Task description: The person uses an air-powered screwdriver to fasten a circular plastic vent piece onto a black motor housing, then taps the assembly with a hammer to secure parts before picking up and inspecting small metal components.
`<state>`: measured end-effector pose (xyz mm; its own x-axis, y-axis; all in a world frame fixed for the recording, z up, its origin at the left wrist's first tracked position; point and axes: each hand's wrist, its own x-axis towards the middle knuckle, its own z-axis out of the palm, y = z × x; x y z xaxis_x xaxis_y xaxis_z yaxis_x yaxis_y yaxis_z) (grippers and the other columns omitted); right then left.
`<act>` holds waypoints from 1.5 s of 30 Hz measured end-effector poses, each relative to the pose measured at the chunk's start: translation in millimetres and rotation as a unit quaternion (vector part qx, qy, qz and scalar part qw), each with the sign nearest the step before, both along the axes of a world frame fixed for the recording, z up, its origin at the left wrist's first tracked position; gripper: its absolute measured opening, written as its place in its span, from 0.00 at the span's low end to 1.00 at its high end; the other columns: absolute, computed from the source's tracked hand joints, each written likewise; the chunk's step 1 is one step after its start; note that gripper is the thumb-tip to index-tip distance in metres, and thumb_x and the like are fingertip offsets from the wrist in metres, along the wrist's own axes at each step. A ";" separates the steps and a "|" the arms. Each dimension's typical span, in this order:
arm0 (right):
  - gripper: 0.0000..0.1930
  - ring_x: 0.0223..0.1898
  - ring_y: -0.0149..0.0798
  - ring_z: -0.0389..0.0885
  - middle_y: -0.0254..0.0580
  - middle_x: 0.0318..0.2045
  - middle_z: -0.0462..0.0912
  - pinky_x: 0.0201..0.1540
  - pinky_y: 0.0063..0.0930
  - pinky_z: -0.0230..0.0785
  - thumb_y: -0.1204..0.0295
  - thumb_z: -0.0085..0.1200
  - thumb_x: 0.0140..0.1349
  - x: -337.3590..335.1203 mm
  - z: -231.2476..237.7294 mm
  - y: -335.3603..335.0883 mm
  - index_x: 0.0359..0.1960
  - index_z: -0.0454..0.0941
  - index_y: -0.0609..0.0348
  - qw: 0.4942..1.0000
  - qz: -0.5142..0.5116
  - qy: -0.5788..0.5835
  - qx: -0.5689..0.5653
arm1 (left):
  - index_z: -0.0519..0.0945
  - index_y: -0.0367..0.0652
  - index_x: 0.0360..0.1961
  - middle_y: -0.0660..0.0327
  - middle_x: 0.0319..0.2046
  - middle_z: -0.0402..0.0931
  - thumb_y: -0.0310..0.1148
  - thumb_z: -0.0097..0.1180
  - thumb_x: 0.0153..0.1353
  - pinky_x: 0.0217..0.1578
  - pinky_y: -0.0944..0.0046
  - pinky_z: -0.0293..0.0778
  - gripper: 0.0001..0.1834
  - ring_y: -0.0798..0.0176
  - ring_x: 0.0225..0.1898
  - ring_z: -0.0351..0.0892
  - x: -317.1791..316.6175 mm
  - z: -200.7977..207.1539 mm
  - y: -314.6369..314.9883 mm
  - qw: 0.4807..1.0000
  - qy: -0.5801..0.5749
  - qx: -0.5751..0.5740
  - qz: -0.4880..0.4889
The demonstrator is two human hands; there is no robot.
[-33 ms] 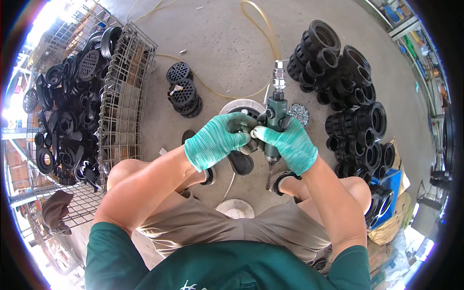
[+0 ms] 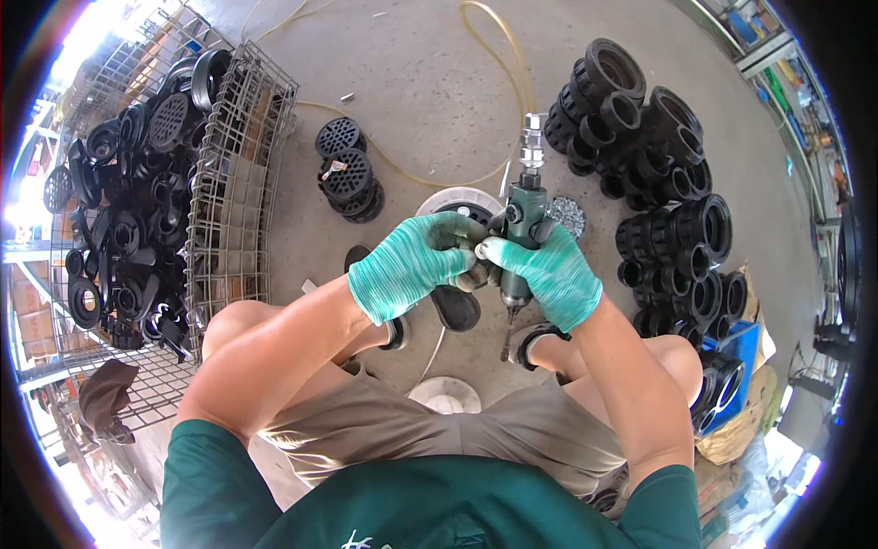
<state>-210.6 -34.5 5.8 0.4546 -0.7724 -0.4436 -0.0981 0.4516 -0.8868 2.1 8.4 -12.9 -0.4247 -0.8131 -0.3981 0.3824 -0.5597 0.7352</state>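
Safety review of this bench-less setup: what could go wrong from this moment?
1. The right hand grips the green air driver with its bit pointing down toward the bare knees; a slip could jab a leg.
2. The left hand pinches a small part right at the tool, so gloved fingers could get caught.
3. The yellow air hose loops across the concrete floor beside the stacked black fittings; a snag might topple them.

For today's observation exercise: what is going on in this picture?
A seated person in green knitted gloves grips a grey-green air-powered screwdriver with the right hand, bit pointing down. The left hand holds a small part against it. Stacks of black plastic pipe fittings stand on the concrete floor; a wire basket holds more.
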 end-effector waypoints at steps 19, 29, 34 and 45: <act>0.17 0.28 0.40 0.83 0.42 0.34 0.81 0.30 0.34 0.80 0.76 0.58 0.61 -1.6 10.0 -14.7 0.52 0.74 0.57 0.966 -0.167 -0.197 -0.022 | 0.80 0.36 0.53 0.62 0.37 0.82 0.34 0.63 0.69 0.32 0.72 0.77 0.16 0.72 0.33 0.80 13.5 6.5 2.0 0.984 -0.174 0.036 0.021; 0.09 0.40 0.39 0.81 0.41 0.44 0.83 0.52 0.53 0.78 0.69 0.56 0.70 -13.6 44.1 -51.8 0.49 0.76 0.48 0.887 -0.301 -0.351 -0.021 | 0.78 0.35 0.52 0.58 0.40 0.82 0.33 0.60 0.71 0.27 0.74 0.73 0.15 0.72 0.31 0.77 22.4 -1.8 11.0 0.993 -0.048 0.054 0.095; 0.13 0.39 0.39 0.82 0.41 0.42 0.80 0.48 0.53 0.79 0.71 0.60 0.66 -4.8 43.1 -45.2 0.50 0.73 0.48 0.885 -0.290 -0.364 -0.023 | 0.77 0.34 0.53 0.56 0.39 0.82 0.32 0.61 0.70 0.27 0.73 0.73 0.15 0.71 0.31 0.77 19.5 3.0 11.8 0.989 -0.037 0.061 0.130; 0.08 0.41 0.39 0.83 0.40 0.44 0.84 0.50 0.56 0.80 0.70 0.57 0.68 3.1 40.4 -46.7 0.48 0.76 0.46 0.876 -0.293 -0.382 -0.020 | 0.77 0.35 0.51 0.59 0.35 0.81 0.35 0.58 0.72 0.23 0.74 0.70 0.14 0.73 0.28 0.76 21.4 14.5 20.8 0.980 -0.085 0.063 0.167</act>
<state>-207.4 -81.2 46.2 0.1272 -0.9805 -0.1496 0.7695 0.1927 -0.6088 23.5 29.2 1.6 -0.0628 -0.8349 -0.5468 0.4377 -0.5155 0.7367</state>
